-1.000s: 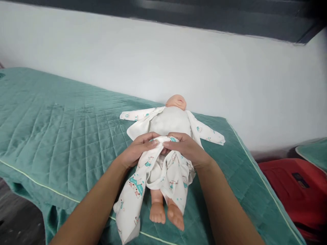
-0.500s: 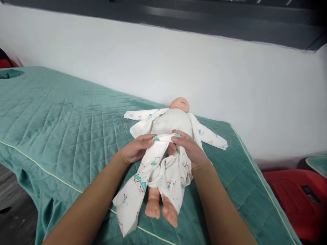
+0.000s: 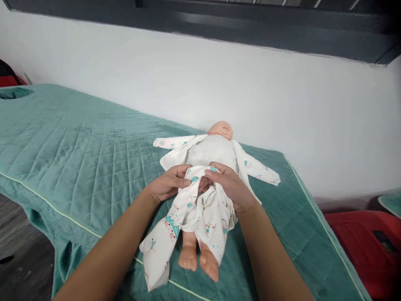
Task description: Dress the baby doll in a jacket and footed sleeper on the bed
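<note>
A baby doll (image 3: 210,150) lies on its back, its head toward the wall and its bare feet toward me. White printed baby pants (image 3: 171,221) are bunched over its legs; one leg part lies off to the left with no foot showing. My left hand (image 3: 171,182) pinches the waistband at its left side. My right hand (image 3: 230,184) grips the waistband on the right, some fingers tucked inside the cloth. The doll wears a white printed jacket (image 3: 260,170), spread open at the front, with both sleeves stretched outward.
A green quilted cover (image 3: 94,167) lies under the doll, with a hole at its far left. Behind it rises a white wall (image 3: 163,79) below a dark ledge (image 3: 200,25). A red chair (image 3: 366,246) stands at the right.
The waistband between my hands has been turned and spread, showing more printed cloth. My left thumb has shifted lower on the fabric. The doll stays in place.
</note>
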Action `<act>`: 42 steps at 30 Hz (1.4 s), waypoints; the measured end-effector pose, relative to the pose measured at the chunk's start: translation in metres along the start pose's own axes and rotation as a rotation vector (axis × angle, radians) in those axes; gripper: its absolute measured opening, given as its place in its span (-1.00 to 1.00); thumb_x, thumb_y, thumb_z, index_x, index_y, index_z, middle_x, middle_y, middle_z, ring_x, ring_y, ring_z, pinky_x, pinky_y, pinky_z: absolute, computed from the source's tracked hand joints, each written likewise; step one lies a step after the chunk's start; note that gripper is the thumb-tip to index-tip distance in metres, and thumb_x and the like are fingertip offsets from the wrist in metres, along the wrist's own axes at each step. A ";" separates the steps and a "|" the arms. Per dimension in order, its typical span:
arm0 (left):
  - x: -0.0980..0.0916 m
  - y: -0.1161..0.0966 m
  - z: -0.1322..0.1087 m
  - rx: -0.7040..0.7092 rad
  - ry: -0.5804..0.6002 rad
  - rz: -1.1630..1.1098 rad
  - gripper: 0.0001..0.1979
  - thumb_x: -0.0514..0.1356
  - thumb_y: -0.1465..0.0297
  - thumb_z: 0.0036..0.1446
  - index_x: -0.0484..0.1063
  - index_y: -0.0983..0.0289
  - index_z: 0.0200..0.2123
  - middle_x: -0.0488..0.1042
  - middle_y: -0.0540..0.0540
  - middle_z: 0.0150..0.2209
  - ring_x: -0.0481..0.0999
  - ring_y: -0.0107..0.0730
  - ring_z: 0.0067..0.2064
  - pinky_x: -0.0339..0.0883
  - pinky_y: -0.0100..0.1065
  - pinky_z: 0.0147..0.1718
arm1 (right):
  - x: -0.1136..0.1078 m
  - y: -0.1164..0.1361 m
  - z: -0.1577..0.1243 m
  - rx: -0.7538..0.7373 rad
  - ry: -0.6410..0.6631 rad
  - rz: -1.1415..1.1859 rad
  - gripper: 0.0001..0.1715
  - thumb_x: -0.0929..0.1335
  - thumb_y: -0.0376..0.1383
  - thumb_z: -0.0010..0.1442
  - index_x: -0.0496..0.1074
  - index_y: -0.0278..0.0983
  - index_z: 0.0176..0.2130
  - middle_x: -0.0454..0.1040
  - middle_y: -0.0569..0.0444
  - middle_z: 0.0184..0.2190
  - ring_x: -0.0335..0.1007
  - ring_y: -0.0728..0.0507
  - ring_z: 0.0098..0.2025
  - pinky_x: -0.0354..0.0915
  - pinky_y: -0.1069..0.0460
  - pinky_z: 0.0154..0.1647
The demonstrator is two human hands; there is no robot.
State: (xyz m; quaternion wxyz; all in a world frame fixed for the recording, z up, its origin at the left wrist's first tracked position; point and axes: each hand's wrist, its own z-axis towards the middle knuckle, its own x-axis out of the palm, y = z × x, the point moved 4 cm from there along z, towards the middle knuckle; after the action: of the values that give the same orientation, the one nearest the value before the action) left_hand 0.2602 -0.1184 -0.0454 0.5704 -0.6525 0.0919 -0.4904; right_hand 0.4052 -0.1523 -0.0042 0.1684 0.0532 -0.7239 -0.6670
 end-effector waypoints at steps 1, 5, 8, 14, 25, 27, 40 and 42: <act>0.000 0.000 0.001 0.007 -0.015 0.003 -0.60 0.46 0.28 -0.16 0.47 0.37 -0.28 0.48 0.12 -0.38 0.45 -0.37 -0.39 0.28 -0.39 -0.39 | 0.000 0.000 0.000 -0.005 -0.004 -0.031 -0.74 0.44 -0.15 0.18 0.41 -0.28 -0.39 0.54 0.07 -0.47 0.47 -0.07 -0.43 0.38 0.03 -0.34; -0.003 0.001 0.004 0.031 -0.132 0.047 -0.65 0.45 0.36 -0.14 0.46 0.36 -0.29 0.48 0.04 -0.44 0.42 -0.46 -0.47 0.25 -0.46 -0.47 | -0.002 0.001 -0.001 -0.022 0.004 -0.159 -0.72 0.50 -0.17 0.09 0.41 -0.28 -0.34 0.50 0.13 -0.44 0.40 -0.05 -0.39 0.28 0.07 -0.36; -0.002 0.000 0.005 0.072 -0.182 0.046 -0.70 0.44 0.40 -0.12 0.44 0.34 -0.34 0.47 0.01 -0.46 0.42 -0.49 -0.48 0.26 -0.48 -0.46 | -0.003 0.002 -0.003 0.001 -0.010 -0.249 -0.66 0.54 -0.19 0.01 0.41 -0.27 -0.31 0.44 0.16 -0.40 0.34 -0.04 -0.37 0.24 0.08 -0.37; -0.005 0.001 0.008 0.106 -0.243 0.019 -0.74 0.41 0.36 -0.04 0.42 0.32 -0.35 0.43 -0.02 -0.46 0.39 -0.51 -0.45 0.22 -0.50 -0.46 | -0.006 0.000 -0.002 0.041 -0.046 -0.102 -0.72 0.51 -0.22 0.04 0.40 -0.25 -0.29 0.38 0.20 -0.44 0.29 -0.01 -0.43 0.17 0.09 -0.40; -0.006 0.002 0.009 0.091 -0.248 0.000 -0.69 0.39 0.24 0.02 0.46 0.33 -0.29 0.39 -0.02 -0.45 0.33 -0.55 -0.48 0.19 -0.51 -0.50 | -0.008 0.000 0.000 0.021 -0.127 0.053 -0.72 0.48 -0.19 0.06 0.45 -0.21 -0.22 0.49 0.16 -0.39 0.40 -0.10 -0.34 0.26 0.03 -0.26; -0.007 0.003 0.008 0.074 -0.279 0.020 -0.67 0.38 0.20 0.03 0.46 0.35 -0.33 0.38 -0.01 -0.47 0.32 -0.55 -0.48 0.19 -0.51 -0.51 | -0.007 0.001 0.000 0.016 -0.122 0.075 -0.73 0.47 -0.19 0.08 0.45 -0.21 -0.22 0.50 0.15 -0.37 0.41 -0.11 -0.32 0.27 0.03 -0.23; 0.004 0.001 -0.001 -0.052 -0.089 0.160 -0.65 0.50 0.29 -0.25 0.55 0.39 -0.41 0.49 0.06 -0.51 0.37 -0.46 -0.52 0.22 -0.45 -0.53 | -0.002 0.001 -0.002 -0.049 -0.167 -0.109 -0.73 0.42 -0.10 0.12 0.41 -0.22 -0.27 0.43 0.19 -0.43 0.32 -0.05 -0.39 0.21 0.09 -0.39; 0.002 0.001 0.000 0.027 -0.157 0.048 -0.66 0.47 0.29 -0.18 0.57 0.37 -0.33 0.50 0.06 -0.49 0.40 -0.46 -0.51 0.26 -0.45 -0.51 | -0.001 0.001 -0.002 -0.059 -0.160 -0.146 -0.69 0.44 -0.07 0.11 0.43 -0.23 -0.26 0.45 0.18 -0.41 0.34 -0.05 -0.38 0.23 0.09 -0.37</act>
State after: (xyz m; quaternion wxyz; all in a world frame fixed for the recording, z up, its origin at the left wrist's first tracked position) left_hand 0.2618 -0.1203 -0.0455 0.5962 -0.6787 0.0560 -0.4252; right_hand 0.4069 -0.1537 -0.0029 0.0625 0.0477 -0.7093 -0.7005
